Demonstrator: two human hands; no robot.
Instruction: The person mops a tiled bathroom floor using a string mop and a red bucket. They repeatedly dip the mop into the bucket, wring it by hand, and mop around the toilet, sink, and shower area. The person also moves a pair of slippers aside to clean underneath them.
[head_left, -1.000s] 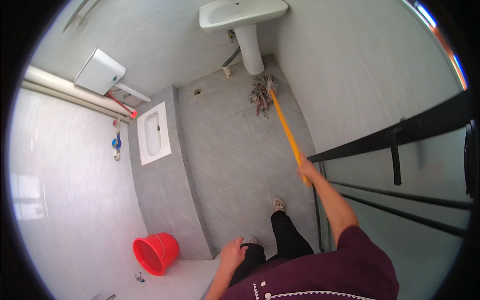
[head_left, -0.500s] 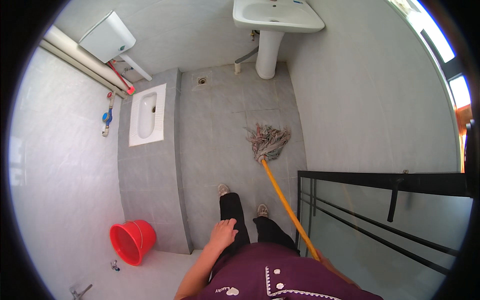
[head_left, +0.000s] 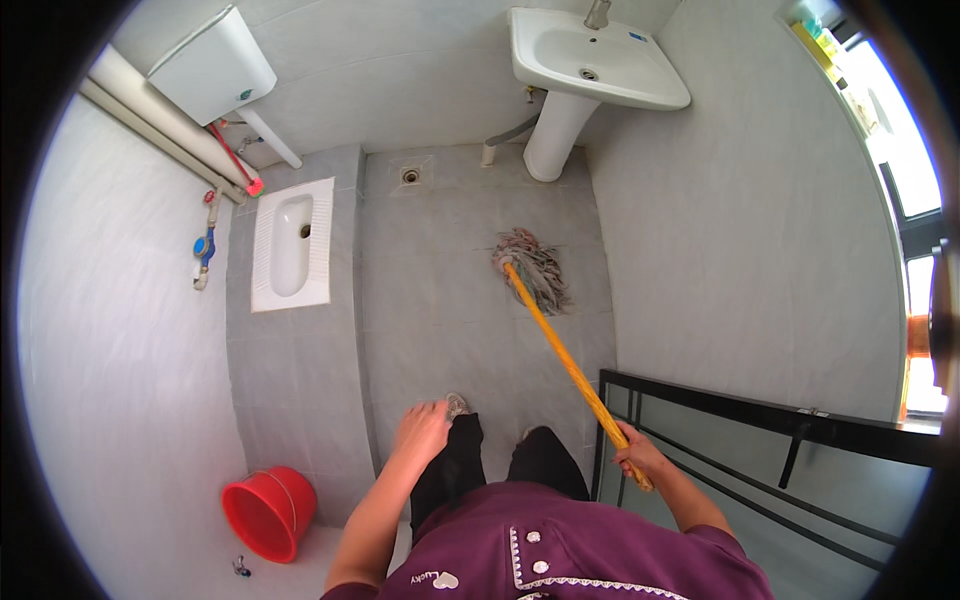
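Pushed farther along the floor than half a second ago, my mop now trails its strands right and near, where they had fanned toward the far side; my right hand has come out from beside my shirt. The mop lies at the far right, short of the sink. With one hand so near the end of the handle, I could let it twist if the strands drag, and a pull rightward could knock it against the door. My right fingers wrap the handle just short of its end. My left hand hangs seemingly empty by my left shoe; I can't tell how far it's spread.
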